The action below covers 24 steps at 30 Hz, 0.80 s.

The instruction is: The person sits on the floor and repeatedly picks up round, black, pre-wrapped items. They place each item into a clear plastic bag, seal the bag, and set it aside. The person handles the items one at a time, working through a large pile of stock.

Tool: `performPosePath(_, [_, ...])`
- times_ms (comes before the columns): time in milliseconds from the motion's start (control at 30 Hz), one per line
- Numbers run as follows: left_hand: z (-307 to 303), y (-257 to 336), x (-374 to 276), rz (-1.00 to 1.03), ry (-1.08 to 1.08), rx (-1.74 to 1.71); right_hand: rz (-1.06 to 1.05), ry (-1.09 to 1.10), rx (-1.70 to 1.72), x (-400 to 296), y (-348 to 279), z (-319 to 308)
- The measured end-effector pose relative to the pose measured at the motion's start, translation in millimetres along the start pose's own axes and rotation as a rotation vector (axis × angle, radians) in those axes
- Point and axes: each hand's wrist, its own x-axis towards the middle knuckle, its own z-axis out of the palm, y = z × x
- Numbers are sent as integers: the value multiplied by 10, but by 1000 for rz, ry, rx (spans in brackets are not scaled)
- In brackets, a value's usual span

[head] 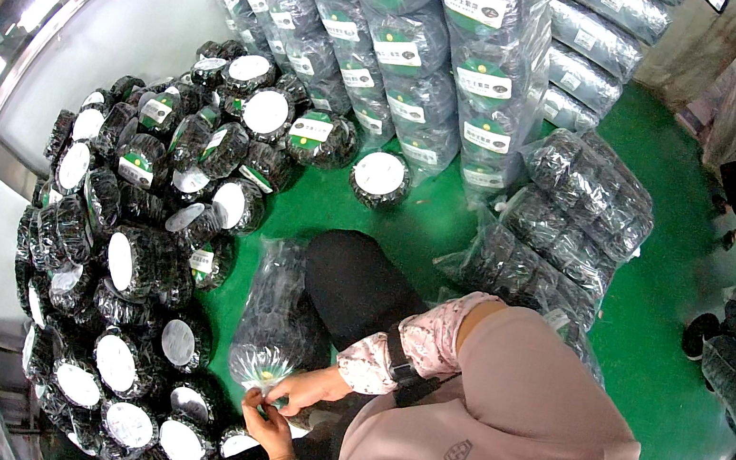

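A long clear plastic bag point(276, 331) with dark packs inside lies beside my bent knee. Its near end is gathered into a puckered neck. My right hand point(310, 393) pinches the bag at that neck, with the fingers bent inward. Just below it, my left hand point(268, 427) grips the twisted end of the plastic, fingertips close to those of the right. A patch of green and yellow label shows through the film by the neck. What lies between the fingertips is too small to tell.
Many round, film-wrapped dark packs point(138, 266) with labels are heaped on the left. One stands alone on the green floor point(300, 201), a labelled round pack point(379, 180). Tall bagged stacks point(429, 73) rise ahead; filled bags point(554, 238) lie to the right. Another person's shoe point(701, 337) is at far right.
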Motion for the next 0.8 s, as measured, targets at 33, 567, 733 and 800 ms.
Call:
performPosePath(33, [-10, 27, 14, 59, -32, 43, -35, 8, 10, -6, 22, -5])
performPosePath(567, [-353, 545, 627, 268, 102, 163, -390, 632, 238, -704, -986, -484])
performPosePath(733, [-1109, 323, 583, -436, 447, 205, -881, 858, 69, -2474, -1328, -1182])
performPosePath(800, [-950, 351, 508, -321, 129, -270, -645, 1275, -967, -3452, -1106, -1102])
